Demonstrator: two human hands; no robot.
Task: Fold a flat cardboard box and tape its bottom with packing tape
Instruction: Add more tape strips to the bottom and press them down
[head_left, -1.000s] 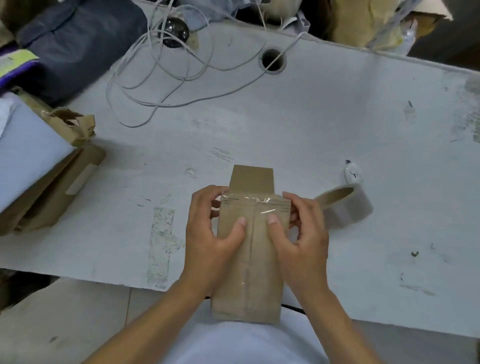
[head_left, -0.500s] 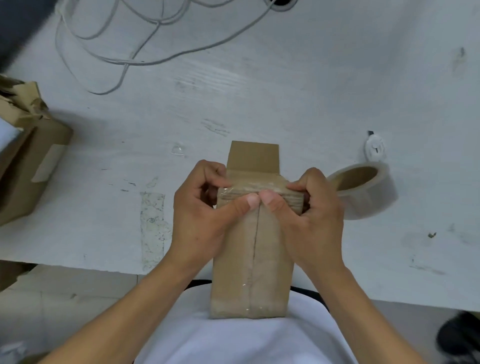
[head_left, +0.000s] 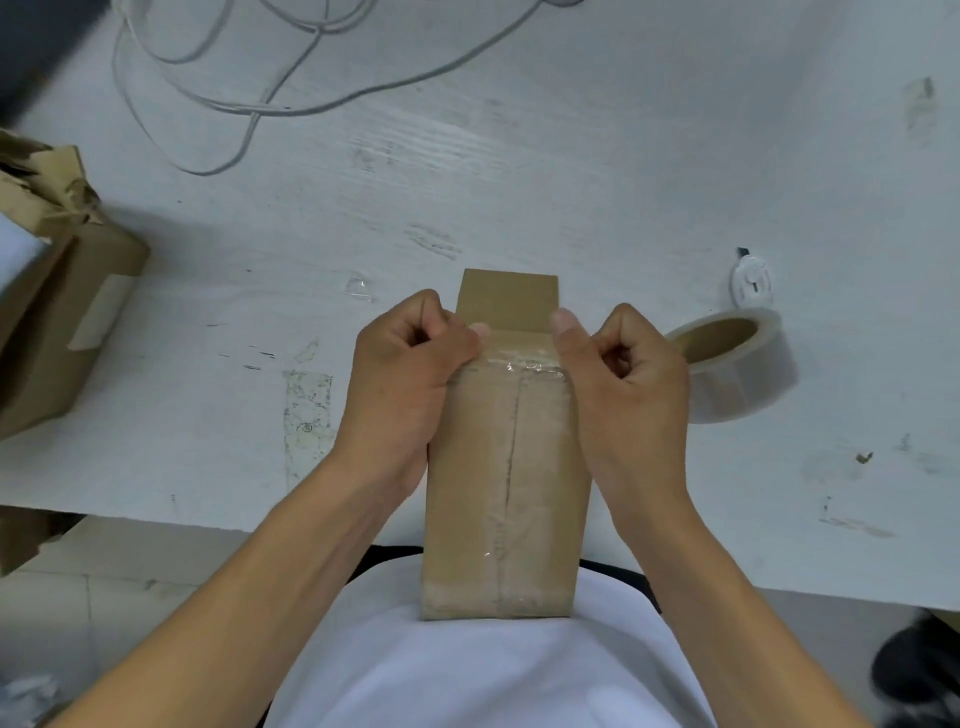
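Observation:
A small brown cardboard box (head_left: 506, 467) lies lengthwise over the table's front edge, its near end against my white shirt. Clear tape runs along its centre seam and over its far edge. A loose flap (head_left: 508, 297) sticks out beyond that edge. My left hand (head_left: 402, 379) grips the box's far left corner, thumb pressing the tape on the far edge. My right hand (head_left: 621, 384) grips the far right corner the same way, fingers curled. A roll of clear packing tape (head_left: 737, 371) lies on the table just right of my right hand.
The white table (head_left: 519, 182) carries a loop of white cable (head_left: 249, 104) at the back. A torn brown carton (head_left: 52, 322) sits at the left edge. A small white round thing (head_left: 750, 283) lies behind the tape roll. A dark shoe (head_left: 919, 675) shows at bottom right.
My thumbs have slid apart from the seam's middle to the box's far corners, along the taped edge. The view has tilted down and closer.

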